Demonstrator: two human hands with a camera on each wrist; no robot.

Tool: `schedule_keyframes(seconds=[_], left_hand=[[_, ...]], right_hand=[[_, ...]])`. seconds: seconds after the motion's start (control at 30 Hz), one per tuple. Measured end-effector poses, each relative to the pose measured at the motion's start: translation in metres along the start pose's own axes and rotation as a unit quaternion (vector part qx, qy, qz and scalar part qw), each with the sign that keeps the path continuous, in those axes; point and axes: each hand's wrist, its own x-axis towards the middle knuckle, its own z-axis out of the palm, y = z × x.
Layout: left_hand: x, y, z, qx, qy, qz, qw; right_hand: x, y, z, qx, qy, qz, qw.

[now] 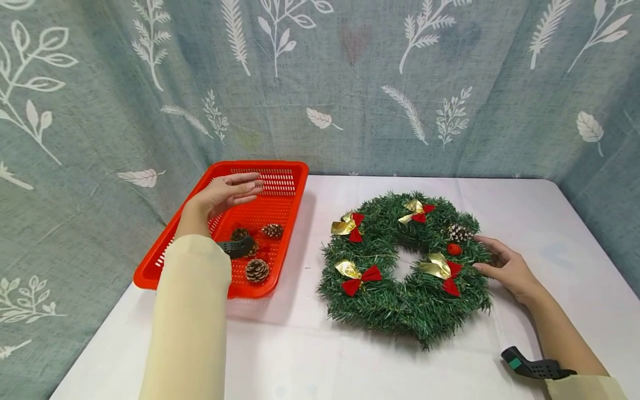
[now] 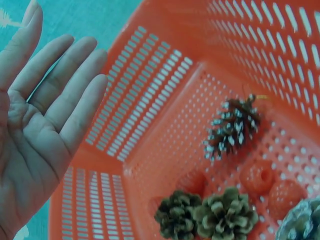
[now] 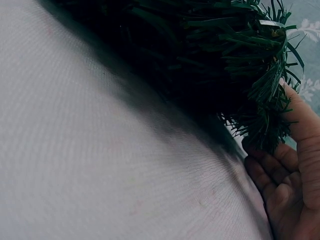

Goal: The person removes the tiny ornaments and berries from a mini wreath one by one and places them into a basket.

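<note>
My left hand (image 1: 227, 191) hovers over the red plastic basket (image 1: 305, 191), fingers extended and nothing held. In the left wrist view its palm (image 2: 37, 145) shows bare beside the slotted basket wall. Inside lie a white-tipped pine cone (image 2: 234, 127), brown pine cones (image 2: 227, 215) and small red balls (image 2: 257, 176). At the wreath's right edge, my right hand (image 1: 515, 275) grips the green wreath (image 1: 400, 311), thumb on the greenery and fingers curled below it. The wreath carries gold-and-red bows (image 1: 357, 278), a frosted pine cone (image 1: 459, 233) and a red ball (image 1: 454, 249).
A white cloth (image 1: 280, 350) covers the table under both basket and wreath. The patterned grey-green curtain (image 1: 350, 111) hangs behind the table and at its sides. Black bands (image 1: 535, 366) with cameras sit on both wrists.
</note>
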Motion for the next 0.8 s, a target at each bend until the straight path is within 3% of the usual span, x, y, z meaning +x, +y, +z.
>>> schedule_keyframes(seconds=[0.2, 0.47, 0.8], left_hand=[[0.007, 0.008, 0.014, 0.016, -0.008, -0.002, 0.9998], [0.022, 0.022, 0.038, 0.007, -0.048, -0.012, 0.9988], [0.04, 0.029, 0.063, 0.008, -0.061, -0.016, 0.998]], right_hand=[[-0.001, 0.0, 0.0, -0.004, 0.002, 0.009, 1.0], [-0.001, -0.001, 0.0, -0.007, 0.005, 0.011, 1.0], [0.0, -0.002, 0.0, -0.004, 0.004, 0.01, 1.0]])
